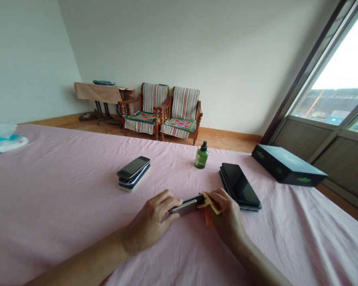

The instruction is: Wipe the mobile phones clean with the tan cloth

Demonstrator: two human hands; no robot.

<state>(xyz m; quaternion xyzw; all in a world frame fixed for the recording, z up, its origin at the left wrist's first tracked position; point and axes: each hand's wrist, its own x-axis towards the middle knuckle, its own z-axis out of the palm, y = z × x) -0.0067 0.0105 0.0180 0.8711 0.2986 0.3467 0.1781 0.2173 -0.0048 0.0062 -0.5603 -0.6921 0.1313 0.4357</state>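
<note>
Between my hands is a slim mobile phone, silver and black, seen from its edge above the pink sheet. My left hand pinches its left end between thumb and fingers. At the other end, my right hand is closed on a yellow-orange cloth, which wraps round the phone's right end. Part of the cloth hangs below the fingers. To the left lies a small stack of phones, the top one with a dark screen. Just beyond my right hand is a stack of black tablets.
A green spray bottle with a black top stands ahead on the pink sheet. At the right edge sits a black box; at far left, a tissue pack. Two wooden chairs and a cloth-covered table stand by the wall.
</note>
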